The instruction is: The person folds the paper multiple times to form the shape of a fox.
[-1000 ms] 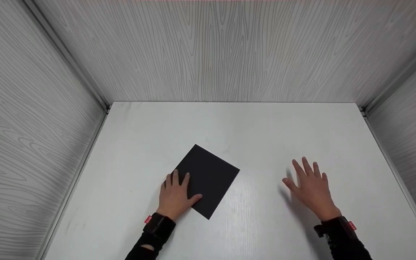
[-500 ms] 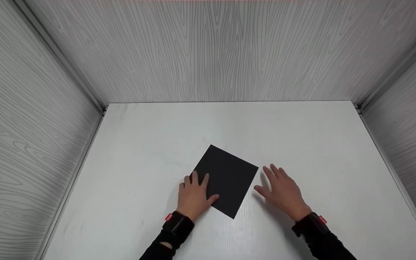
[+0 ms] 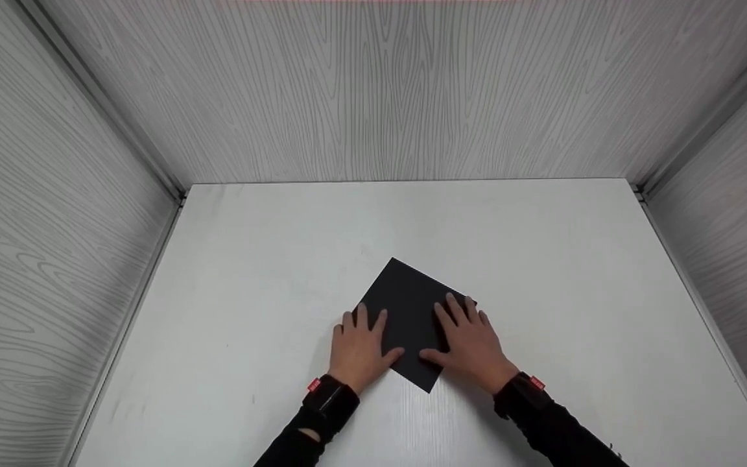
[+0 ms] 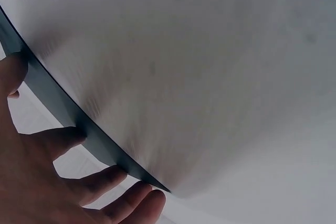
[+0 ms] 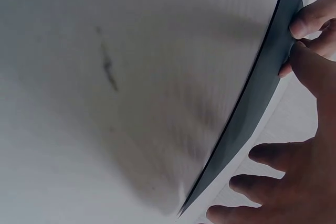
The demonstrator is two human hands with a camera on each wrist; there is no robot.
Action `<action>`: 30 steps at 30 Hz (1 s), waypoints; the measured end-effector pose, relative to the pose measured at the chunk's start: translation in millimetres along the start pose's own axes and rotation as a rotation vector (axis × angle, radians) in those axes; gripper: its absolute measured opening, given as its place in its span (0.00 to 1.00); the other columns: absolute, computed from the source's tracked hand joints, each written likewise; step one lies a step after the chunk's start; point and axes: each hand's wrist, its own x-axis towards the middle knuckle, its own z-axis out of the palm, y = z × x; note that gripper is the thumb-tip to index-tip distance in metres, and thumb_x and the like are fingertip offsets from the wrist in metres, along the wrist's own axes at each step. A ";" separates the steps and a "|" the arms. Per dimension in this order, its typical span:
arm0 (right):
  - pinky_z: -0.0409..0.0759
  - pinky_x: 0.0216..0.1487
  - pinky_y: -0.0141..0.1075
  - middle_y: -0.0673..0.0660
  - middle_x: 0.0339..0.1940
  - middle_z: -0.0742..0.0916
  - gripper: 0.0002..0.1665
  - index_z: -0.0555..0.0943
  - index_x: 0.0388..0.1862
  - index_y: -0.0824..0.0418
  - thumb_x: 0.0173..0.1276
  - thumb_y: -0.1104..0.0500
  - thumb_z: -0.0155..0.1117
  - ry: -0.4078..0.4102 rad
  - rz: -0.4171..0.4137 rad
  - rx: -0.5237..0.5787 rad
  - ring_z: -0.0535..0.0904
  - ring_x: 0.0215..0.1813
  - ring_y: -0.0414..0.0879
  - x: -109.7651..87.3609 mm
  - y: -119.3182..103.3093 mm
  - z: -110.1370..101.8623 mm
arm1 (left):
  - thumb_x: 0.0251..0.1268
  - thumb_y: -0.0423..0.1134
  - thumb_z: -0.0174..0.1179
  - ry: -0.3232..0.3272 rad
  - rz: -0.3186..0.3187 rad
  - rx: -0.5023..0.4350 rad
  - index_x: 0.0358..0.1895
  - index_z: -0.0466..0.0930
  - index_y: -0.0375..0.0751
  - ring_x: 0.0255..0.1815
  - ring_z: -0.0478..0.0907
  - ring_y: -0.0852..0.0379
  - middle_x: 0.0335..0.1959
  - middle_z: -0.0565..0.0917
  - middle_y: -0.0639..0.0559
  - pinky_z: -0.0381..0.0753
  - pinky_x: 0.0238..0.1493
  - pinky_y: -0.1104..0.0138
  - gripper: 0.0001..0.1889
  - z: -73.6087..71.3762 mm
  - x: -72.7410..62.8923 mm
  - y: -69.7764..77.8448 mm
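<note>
I judge the black square sheet (image 3: 406,305) light, flexible, easily creased; hold opposite edges. Left hand (image 3: 355,352): spread, eight o'clock. Right hand (image 3: 474,347): spread, four o'clock.

Left fingers (image 3: 362,318) and right fingers (image 3: 456,310) overlap a black sheet (image 3: 407,301).

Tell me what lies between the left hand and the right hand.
The black sheet spans the gap between the left hand and the right hand, its surface there bare; the head view shows this.
</note>
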 end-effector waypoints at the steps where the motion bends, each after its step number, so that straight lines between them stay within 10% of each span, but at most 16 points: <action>1: 0.65 0.71 0.66 0.70 0.80 0.66 0.57 0.67 0.79 0.65 0.65 0.27 0.67 -0.001 -0.001 0.002 0.58 0.78 0.74 0.3 0.2 0.3 | 0.66 0.73 0.57 0.001 0.001 -0.001 0.76 0.72 0.49 0.65 0.71 0.33 0.71 0.72 0.32 0.76 0.57 0.47 0.43 0.5 0.3 0.2; 18: 0.72 0.67 0.63 0.77 0.74 0.70 0.63 0.74 0.59 0.80 0.54 0.23 0.72 0.039 0.070 -0.035 0.59 0.77 0.76 -6.0 0.8 9.4 | 0.64 0.73 0.60 0.016 0.018 -0.070 0.77 0.70 0.45 0.74 0.65 0.34 0.74 0.68 0.34 0.73 0.63 0.43 0.46 5.6 -2.1 -0.1; 30: 0.63 0.72 0.65 0.69 0.81 0.64 0.60 0.68 0.80 0.58 0.60 0.23 0.68 -0.063 0.027 0.008 0.53 0.81 0.73 -8.3 21.7 8.4 | 0.60 0.76 0.59 -0.029 0.035 -0.135 0.78 0.69 0.45 0.77 0.61 0.34 0.76 0.66 0.34 0.69 0.67 0.40 0.50 4.7 -3.2 -0.7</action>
